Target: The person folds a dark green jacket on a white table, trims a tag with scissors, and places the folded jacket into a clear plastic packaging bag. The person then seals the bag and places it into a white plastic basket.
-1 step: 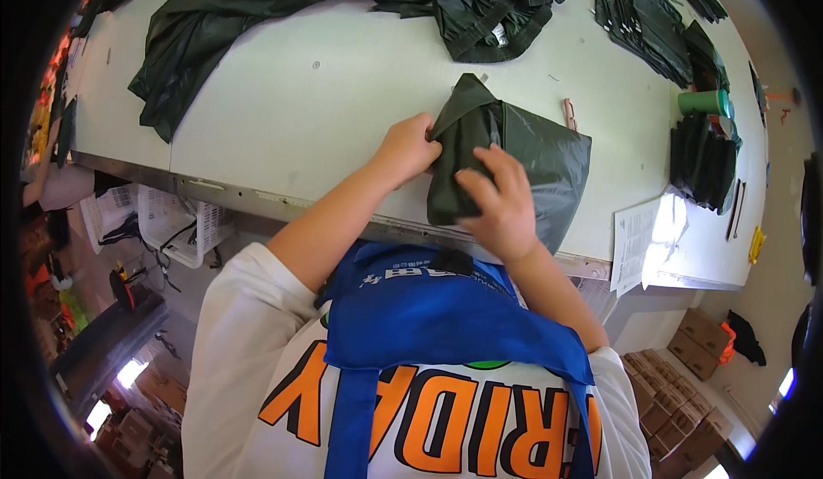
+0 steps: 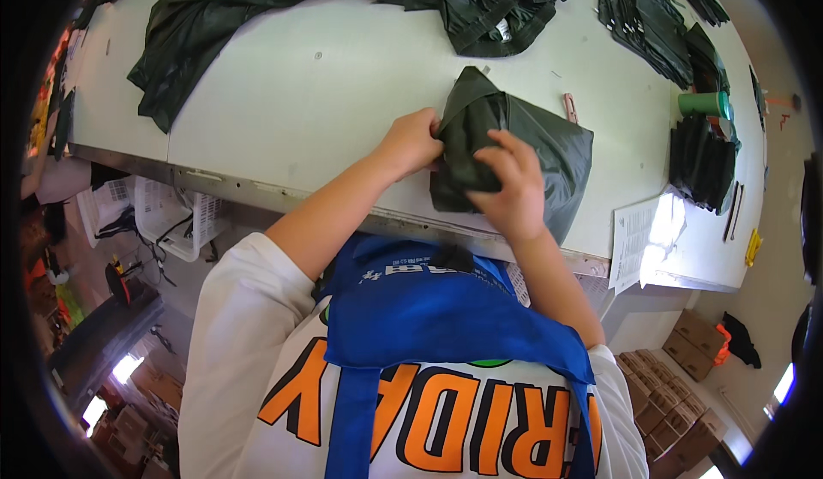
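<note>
A folded dark green, shiny garment (image 2: 559, 149) lies near the table's front edge. My left hand (image 2: 413, 143) is closed on its left edge, in a pinch. Over the middle of the garment is my right hand (image 2: 517, 189), its fingers bent and apart; no fabric shows gripped in it. Whether its fingertips touch the cloth I cannot tell. Just beyond the garment's far right side lies a pink, slim tool (image 2: 570, 108).
Dark garments (image 2: 231, 16) lie along the white table's (image 2: 283, 93) far side. A folded stack (image 2: 643, 24) is at the far right, with a green roll (image 2: 703, 104) and bundled dark pieces (image 2: 703, 162) nearer. A printed sheet (image 2: 630, 239) overhangs the front edge. White baskets (image 2: 171, 213) stand below left.
The garment's near edge has shifted slightly away from me. My right hand has moved a little to the right. My left hand keeps its pinch on the edge.
</note>
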A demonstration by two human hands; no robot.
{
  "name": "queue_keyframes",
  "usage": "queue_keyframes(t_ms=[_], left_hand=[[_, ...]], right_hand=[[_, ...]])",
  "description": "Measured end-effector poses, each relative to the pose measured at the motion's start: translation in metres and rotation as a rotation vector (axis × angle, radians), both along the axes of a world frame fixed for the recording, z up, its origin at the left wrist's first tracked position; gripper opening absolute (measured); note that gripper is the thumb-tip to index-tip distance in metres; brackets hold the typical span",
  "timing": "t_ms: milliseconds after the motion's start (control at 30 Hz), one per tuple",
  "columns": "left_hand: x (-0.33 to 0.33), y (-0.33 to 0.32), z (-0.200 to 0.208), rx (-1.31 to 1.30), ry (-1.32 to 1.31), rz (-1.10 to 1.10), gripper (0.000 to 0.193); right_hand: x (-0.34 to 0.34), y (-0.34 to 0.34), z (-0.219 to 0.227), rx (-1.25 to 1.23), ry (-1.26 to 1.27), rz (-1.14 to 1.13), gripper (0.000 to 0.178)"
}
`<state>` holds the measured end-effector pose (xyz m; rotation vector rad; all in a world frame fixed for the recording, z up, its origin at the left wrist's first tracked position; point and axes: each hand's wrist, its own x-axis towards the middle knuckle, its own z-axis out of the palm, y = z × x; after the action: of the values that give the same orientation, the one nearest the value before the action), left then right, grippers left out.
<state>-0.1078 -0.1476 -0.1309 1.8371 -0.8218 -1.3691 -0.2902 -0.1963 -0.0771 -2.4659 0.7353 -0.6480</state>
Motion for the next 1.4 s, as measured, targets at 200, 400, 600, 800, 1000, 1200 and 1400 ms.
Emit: queue_keyframes(t_ms=[200, 400, 600, 800, 1000, 1200, 1400], left_hand=[[-0.013, 0.021, -0.012, 0.188, 0.292, 0.091, 0.01], [-0.025, 0.03, -0.011, 0.001, 0.519, 0.233, 0.008], [-0.022, 0.033, -0.002, 0.052, 0.449, 0.175, 0.01], [-0.034, 0.038, 0.007, 0.04, 0.31, 0.145, 0.023], [-0.044, 0.038, 0.022, -0.084, 0.163, 0.053, 0.034], [-0.059, 0.045, 0.017, -0.202, 0.258, 0.259, 0.028], [-0.061, 0.064, 0.011, -0.347, 0.087, 0.25, 0.029]], right_hand=[[0.0, -0.014, -0.005, 0.162, -0.097, -0.142, 0.06], [-0.002, 0.018, -0.002, -0.073, 0.008, 0.034, 0.076], [0.005, -0.013, -0.004, 0.067, -0.037, -0.12, 0.047], [-0.001, -0.021, -0.015, 0.149, -0.127, -0.145, 0.046], [-0.004, -0.024, -0.02, 0.222, -0.162, -0.149, 0.047], [-0.002, -0.019, -0.013, 0.107, 0.008, 0.046, 0.049], [0.002, -0.01, -0.019, -0.153, 0.348, 0.317, 0.026]])
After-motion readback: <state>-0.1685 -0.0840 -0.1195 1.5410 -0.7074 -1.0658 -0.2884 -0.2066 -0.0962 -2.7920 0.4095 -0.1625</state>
